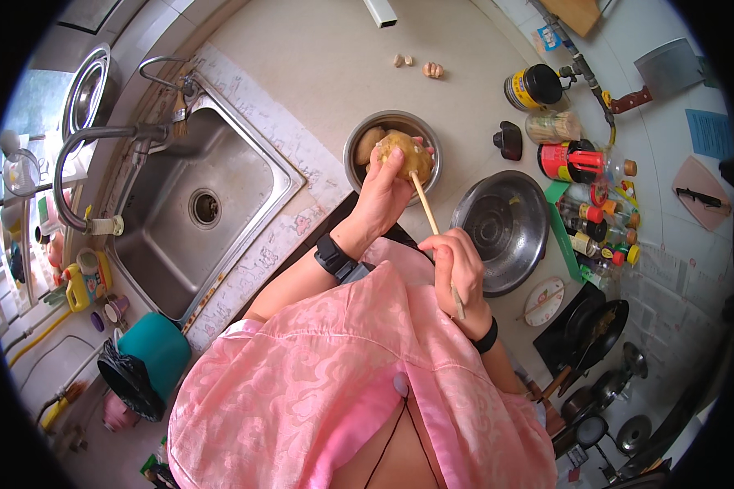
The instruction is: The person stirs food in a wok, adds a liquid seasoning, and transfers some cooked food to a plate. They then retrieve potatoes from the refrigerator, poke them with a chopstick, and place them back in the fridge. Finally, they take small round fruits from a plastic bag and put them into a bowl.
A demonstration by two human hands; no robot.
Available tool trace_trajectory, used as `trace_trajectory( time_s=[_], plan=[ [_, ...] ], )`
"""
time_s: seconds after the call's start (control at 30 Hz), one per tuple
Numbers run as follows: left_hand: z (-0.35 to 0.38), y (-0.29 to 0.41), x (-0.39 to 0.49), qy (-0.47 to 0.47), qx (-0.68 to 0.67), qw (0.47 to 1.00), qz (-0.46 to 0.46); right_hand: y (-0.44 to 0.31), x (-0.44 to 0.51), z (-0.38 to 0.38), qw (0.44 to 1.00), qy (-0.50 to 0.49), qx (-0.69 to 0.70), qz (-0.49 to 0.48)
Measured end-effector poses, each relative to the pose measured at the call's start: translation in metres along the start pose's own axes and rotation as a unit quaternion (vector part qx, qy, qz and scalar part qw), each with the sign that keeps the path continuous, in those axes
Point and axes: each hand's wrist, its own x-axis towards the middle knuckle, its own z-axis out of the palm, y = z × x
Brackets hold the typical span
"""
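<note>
My left hand (386, 189) holds a large peeled-looking, yellowish-brown potato (408, 160) over a round metal bowl (350, 160). More potatoes (370, 143) lie inside that bowl. My right hand (459, 269) grips a thin wooden chopstick (428, 205), whose upper end touches the potato's lower side or goes into it; which of the two I cannot tell. Beyond the bowl, a few garlic cloves (403, 60) and a small part of a garlic bulb (433, 69) lie on the counter (318, 55).
A metal colander (500, 232) stands right of my right hand. At the left is a steel sink (177, 244) with a curved faucet (67, 177). Sauce bottles (587, 211) and a black-lidded jar (532, 87) line the right side. A cleaver (667, 73) hangs on the wall.
</note>
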Motion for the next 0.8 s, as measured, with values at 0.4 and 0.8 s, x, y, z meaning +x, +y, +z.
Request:
trace_trajectory(
  time_s=[0.4,0.8],
  plan=[
    [-0.013,-0.013,0.003,-0.005,-0.057,0.998,-0.001,0.026,0.017,0.023,0.999,0.039,-0.012,-0.031],
    [-0.070,0.029,0.049,0.037,0.687,0.700,0.193,0.014,-0.020,-0.022,0.983,0.159,0.056,0.072]
  ],
)
